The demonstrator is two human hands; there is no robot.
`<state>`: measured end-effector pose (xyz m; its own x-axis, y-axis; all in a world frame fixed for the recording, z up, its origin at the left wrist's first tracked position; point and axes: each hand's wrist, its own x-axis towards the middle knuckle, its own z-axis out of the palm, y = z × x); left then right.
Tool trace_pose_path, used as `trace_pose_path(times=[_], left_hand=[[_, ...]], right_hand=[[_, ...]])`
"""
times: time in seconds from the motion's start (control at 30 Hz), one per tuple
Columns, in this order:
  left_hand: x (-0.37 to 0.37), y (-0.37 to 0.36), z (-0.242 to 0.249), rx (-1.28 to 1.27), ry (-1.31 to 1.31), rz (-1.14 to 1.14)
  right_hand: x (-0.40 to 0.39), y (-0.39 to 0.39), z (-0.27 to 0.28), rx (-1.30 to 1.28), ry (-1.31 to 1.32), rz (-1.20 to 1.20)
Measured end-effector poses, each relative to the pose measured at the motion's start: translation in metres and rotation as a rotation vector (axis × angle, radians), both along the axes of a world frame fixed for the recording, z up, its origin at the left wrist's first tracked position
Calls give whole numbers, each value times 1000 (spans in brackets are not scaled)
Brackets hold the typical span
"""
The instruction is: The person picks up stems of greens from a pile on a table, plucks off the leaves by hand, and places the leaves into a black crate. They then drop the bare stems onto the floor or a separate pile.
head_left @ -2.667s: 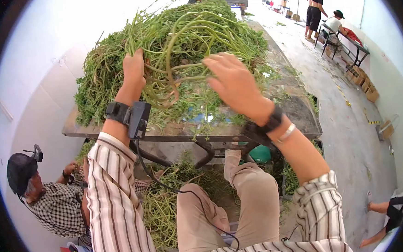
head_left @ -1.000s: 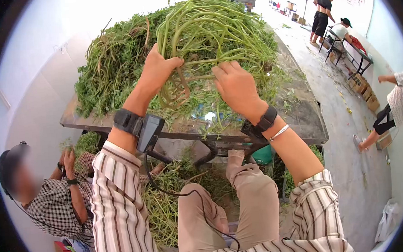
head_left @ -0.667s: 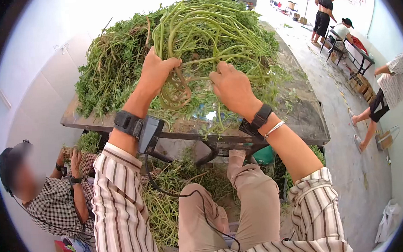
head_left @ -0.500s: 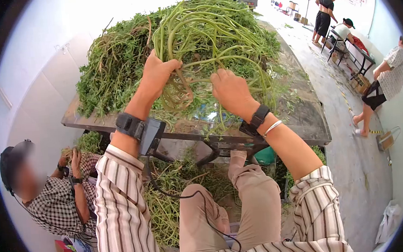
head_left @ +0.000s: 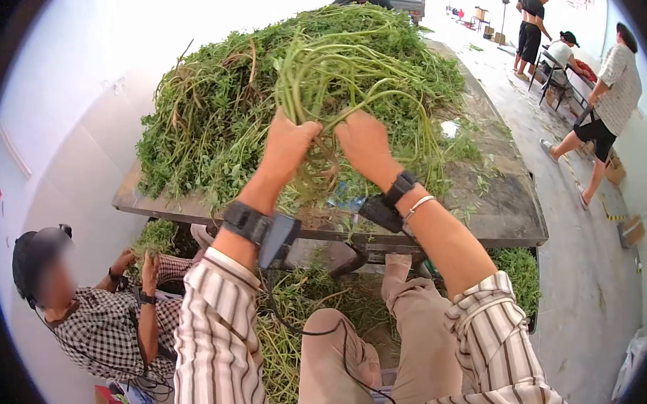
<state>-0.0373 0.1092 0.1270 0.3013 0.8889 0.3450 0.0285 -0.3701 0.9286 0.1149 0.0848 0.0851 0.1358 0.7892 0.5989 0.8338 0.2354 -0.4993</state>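
Note:
A bunch of long green plant stems point(head_left: 304, 73) arches up over the leafy heap, its root ends hanging below my fists. My left hand point(head_left: 289, 146) is wrapped round the lower part of this bunch. Close beside it, my right hand point(head_left: 364, 140) is closed on stems at the bunch's right side; its fingertips are partly hidden. Behind both hands rises a big pile of leafy green plants point(head_left: 211, 127), heaped on a dark table point(head_left: 509, 209).
More cut plants point(head_left: 281, 353) lie under the table around my legs. A black cable point(head_left: 290, 327) runs across my knee. On my left sits a person in a checkered shirt point(head_left: 98, 327), holding greens. Several people are at the right and behind the pile.
My right hand has moved in toward my left hand, and both sit slightly lower in view. The person at the right has walked farther away along the aisle.

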Motion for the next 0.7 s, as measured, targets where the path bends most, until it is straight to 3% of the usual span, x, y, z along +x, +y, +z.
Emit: trace_pose_path(times=[0.13, 0.2, 0.27, 0.33, 0.37, 0.43, 0.47, 0.53, 0.7], left_hand=[[4, 11, -5, 87, -73, 41], [-1, 9, -1, 31, -80, 93], [-2, 16, -10, 56, -54, 92], [0, 24, -24, 138, -51, 97], [1, 22, -24, 136, -53, 91], [2, 16, -22, 195, -58, 74], [2, 11, -21, 192, -62, 75], [4, 5, -17, 157, -23, 95], [16, 16, -24, 195, -89, 47]], right_hand=[[8, 18, -9, 73, 68, 27], [22, 20, -14, 310, 83, 109], [28, 1, 1, 197, 140, 146], [35, -14, 13, -444, 677, 350], [43, -9, 5, -443, 677, 344], [49, -2, -3, 153, -35, 370], [49, -10, 2, 150, -39, 371], [48, -29, 18, -382, 666, 440], [61, -35, 20, -425, 938, 554]])
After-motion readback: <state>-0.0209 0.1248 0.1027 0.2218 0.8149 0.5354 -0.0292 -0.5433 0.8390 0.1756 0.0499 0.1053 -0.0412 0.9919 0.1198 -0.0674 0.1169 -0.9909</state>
